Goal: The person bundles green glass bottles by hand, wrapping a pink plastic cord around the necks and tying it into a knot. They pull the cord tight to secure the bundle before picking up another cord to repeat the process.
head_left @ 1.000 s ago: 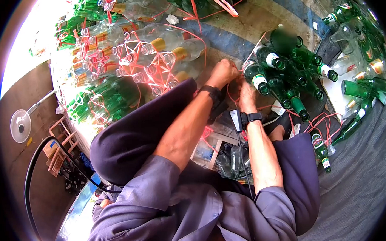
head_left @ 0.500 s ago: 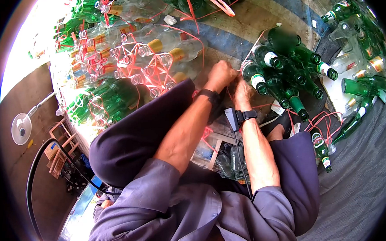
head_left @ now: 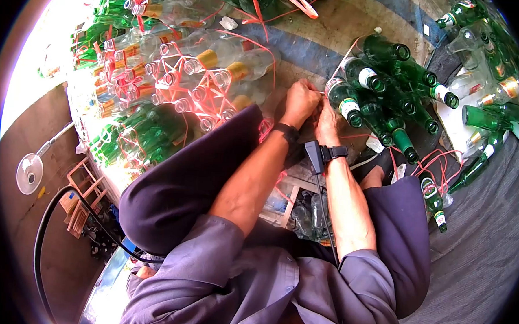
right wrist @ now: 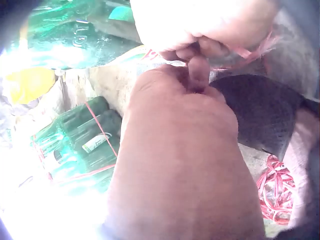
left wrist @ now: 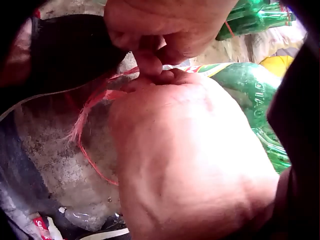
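In the head view my left hand (head_left: 301,103) and right hand (head_left: 329,127) meet in front of my raised knee, fingertips close together. Both hands pinch red plastic twine (left wrist: 102,97), whose frayed end trails out from between the fingers in the left wrist view. Curled fingers cover the spot where the strands come together. Just right of the hands lies a bundle of green glass bottles (head_left: 367,116), necks toward me, with a strand of the twine round its left side. One bottle of it (left wrist: 245,90) shows large beside the hands.
Clear bottles (head_left: 240,71) with yellow labels, tied with pink twine, lie to the left. Another green bundle (head_left: 156,128) is beneath them. Loose bottles (head_left: 484,117) are piled at right. Tangled twine (head_left: 439,161) lies beside a single green bottle (head_left: 432,195). A fan (head_left: 29,172) stands far left.
Both hands stay at nearly the same place, with small shifts of the fingers and wrists. The pink strand that hung below them a second ago no longer shows there.
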{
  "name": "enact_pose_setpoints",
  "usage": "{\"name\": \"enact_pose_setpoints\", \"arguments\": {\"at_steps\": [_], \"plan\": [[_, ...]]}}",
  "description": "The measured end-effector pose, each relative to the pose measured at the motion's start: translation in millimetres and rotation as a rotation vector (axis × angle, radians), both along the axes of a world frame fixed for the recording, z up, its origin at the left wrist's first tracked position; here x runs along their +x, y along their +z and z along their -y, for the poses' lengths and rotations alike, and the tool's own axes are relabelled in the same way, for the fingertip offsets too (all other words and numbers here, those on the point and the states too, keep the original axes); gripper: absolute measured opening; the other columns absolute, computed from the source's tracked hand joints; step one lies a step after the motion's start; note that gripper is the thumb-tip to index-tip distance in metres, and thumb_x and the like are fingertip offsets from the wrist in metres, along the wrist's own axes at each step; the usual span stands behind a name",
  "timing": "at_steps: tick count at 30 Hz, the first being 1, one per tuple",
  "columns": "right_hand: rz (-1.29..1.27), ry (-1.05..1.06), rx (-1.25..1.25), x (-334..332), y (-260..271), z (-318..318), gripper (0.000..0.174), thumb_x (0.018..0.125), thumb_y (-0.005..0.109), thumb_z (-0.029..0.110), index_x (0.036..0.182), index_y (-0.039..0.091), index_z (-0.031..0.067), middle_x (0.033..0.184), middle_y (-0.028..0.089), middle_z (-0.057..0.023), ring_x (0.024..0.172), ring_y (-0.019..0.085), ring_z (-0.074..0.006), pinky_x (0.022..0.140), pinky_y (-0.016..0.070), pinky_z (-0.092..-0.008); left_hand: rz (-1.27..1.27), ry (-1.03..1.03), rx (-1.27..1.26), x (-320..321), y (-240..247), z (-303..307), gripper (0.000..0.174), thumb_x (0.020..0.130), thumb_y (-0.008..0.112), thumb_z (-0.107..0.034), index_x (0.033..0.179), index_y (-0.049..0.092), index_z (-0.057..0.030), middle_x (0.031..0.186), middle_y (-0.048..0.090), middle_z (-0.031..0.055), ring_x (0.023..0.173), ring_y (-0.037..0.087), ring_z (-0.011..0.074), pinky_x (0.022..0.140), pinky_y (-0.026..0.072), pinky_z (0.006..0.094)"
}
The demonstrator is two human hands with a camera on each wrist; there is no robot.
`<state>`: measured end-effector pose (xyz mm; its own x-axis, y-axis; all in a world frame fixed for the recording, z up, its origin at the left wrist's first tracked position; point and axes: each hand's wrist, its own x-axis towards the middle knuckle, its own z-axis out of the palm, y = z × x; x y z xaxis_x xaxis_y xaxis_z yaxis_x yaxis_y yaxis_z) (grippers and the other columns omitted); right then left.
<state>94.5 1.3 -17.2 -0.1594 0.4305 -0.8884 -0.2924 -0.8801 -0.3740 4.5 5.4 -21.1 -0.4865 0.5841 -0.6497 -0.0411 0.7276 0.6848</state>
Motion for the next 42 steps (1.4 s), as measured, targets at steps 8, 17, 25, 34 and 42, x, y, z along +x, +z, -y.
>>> {"name": "enact_pose_setpoints", "arguments": {"at_steps": [8,17,25,34,42], "plan": [[0.097,0.054,0.023,-1.3,5.6,-2.1,0.028,0.099,0.052,0.043,0.104,0.066,0.0188,0.076,0.055,0.0087,0.061,0.045,-0.0030,0.050,0.0318,-0.0208,0.220,0.122,0.079,0.4,20.4,-0.9,0.014,0.082,0.061,-0.005,0.092,0.060,0.0051,0.062,0.063,0.0096,0.045,0.059,0.0155,0.039,0.0451,0.0299],[0.032,-0.075,0.007,-3.1,7.8,-5.1,0.011,0.093,0.063,0.029,0.095,0.067,0.0193,0.066,0.052,0.0088,0.054,0.045,-0.0043,0.045,0.0271,-0.0218,0.390,0.136,0.139,-0.8,13.5,5.4,0.016,0.086,0.061,-0.006,0.096,0.063,0.0062,0.067,0.063,0.0078,0.047,0.056,0.0120,0.043,0.0421,0.0249],[0.077,0.036,0.025,4.3,-6.9,1.8,0.019,0.093,0.061,0.036,0.098,0.066,0.0187,0.073,0.055,0.0072,0.057,0.046,-0.0052,0.047,0.0313,-0.0231,0.426,0.182,0.107,0.7,11.7,8.8,0.012,0.086,0.061,-0.007,0.092,0.066,0.0015,0.066,0.063,0.0052,0.047,0.056,0.0109,0.043,0.0411,0.0252],[-0.014,0.007,-0.027,11.8,-27.0,5.6,0.018,0.094,0.062,0.027,0.104,0.067,0.0131,0.086,0.067,0.0028,0.070,0.060,-0.0079,0.053,0.0410,-0.0220,0.510,0.250,0.052,1.5,16.1,7.6,0.011,0.086,0.059,-0.005,0.092,0.067,-0.0005,0.064,0.061,0.0026,0.050,0.053,0.0088,0.045,0.0361,0.0233],[-0.115,-0.042,-0.010,15.3,-28.7,7.1,0.021,0.095,0.060,0.025,0.110,0.064,0.0107,0.096,0.068,0.0004,0.086,0.064,-0.0106,0.069,0.0480,-0.0226,0.487,0.214,0.079,0.5,9.9,10.1,0.011,0.085,0.060,-0.006,0.092,0.067,-0.0015,0.065,0.060,0.0002,0.052,0.052,0.0075,0.044,0.0332,0.0225]]}}
